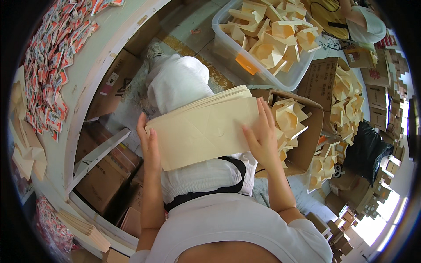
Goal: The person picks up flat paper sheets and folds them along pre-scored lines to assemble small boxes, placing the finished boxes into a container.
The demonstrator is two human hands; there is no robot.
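Observation:
Over my lap lies a stack of flat, cream-coloured card sheets point(204, 131), held between both hands. My left hand point(150, 141) grips its left end, the thumb resting on the top sheet near the edge. At the right end, my right hand point(261, 131) presses the stack, with its thumb on the top face and fingers along the short side. Faint crease lines cross the top sheet. The sheets at the far edge are slightly fanned. The undersides of the stack and some of my fingers are hidden.
A clear plastic bin point(223, 56) and cardboard boxes point(309, 144) at the right hold folded cream card pieces. Many small red-and-white packets point(52, 79) cover part of the table point(88, 62) at the left. Cartons point(102, 184) stand beneath it. Another person point(365, 26) is at the upper right.

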